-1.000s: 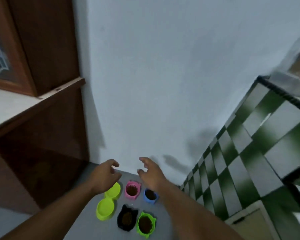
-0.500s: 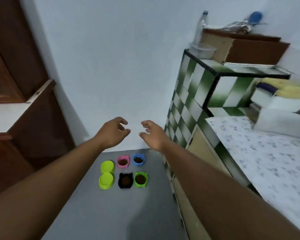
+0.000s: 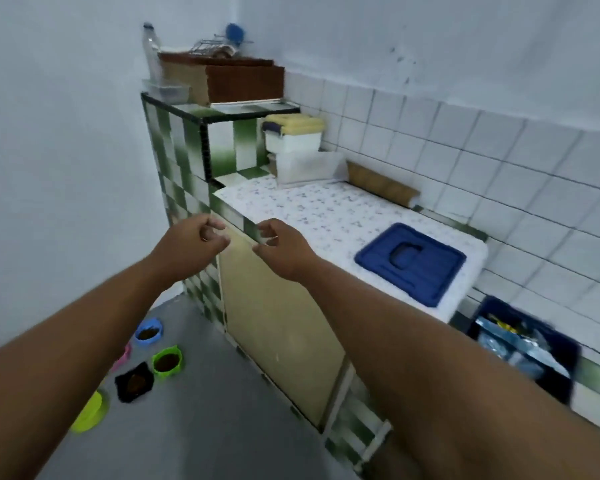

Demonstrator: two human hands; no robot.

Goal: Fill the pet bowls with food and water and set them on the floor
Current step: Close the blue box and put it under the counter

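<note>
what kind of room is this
Most likely a small home kitchen: a tiled counter with a cupboard door below, white wall tiles behind it, and filled pet bowls on the grey floor.

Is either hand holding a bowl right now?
No, the left hand and right hand are both empty in the air, while the green bowl and black bowl sit on the floor.

- grey floor [image 3: 201, 427]: blue bowl [image 3: 148, 331], green bowl [image 3: 167, 362] and black bowl [image 3: 134, 382] holding brown food, a yellow-green bowl [image 3: 90, 412] beside them
- patterned surface [image 3: 312, 209]: blue lid [image 3: 410, 262], white containers [image 3: 305, 168]
</note>
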